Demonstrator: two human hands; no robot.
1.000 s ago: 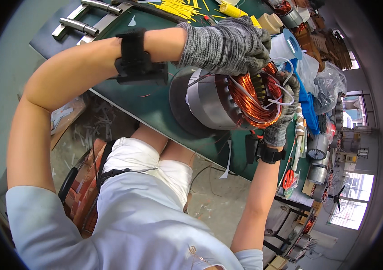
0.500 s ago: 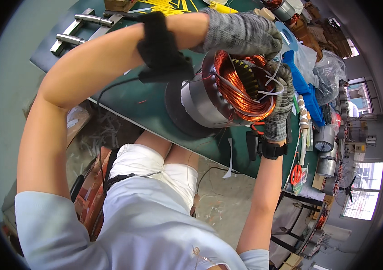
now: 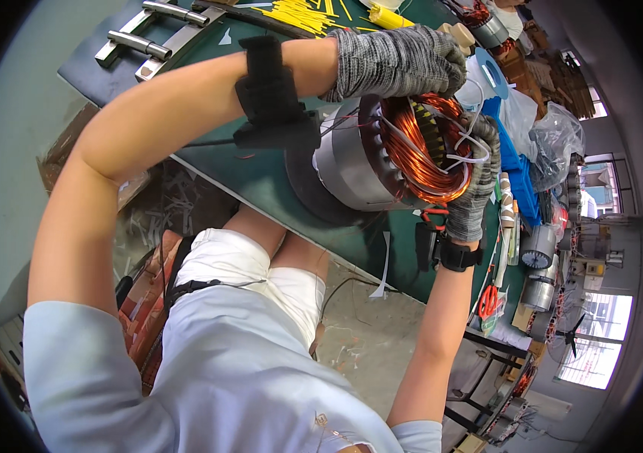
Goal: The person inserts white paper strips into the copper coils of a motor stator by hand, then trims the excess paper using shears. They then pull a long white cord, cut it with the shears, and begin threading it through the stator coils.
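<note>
Green table [image 3: 261, 181] in front; motor [image 3: 348, 170] on it, copper coil [image 3: 416, 155] facing right. Gloved left hand [image 3: 404, 60], fingers curled, at coil's upper edge; fingertips hidden, can't tell if gripping. Gloved right hand [image 3: 480, 170] half-bent at coil's right side, hold unclear. Further: red scissors [image 3: 488, 300], blue bin [image 3: 522, 189], yellow sticks [image 3: 299, 15], bright window [image 3: 593, 340].

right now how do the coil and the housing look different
The coil is orange copper, while the housing is silver-grey. The coil is bundled strands; the housing has a smooth outer wall. In the picture, the coil lies right of the housing. Both look round.
</note>
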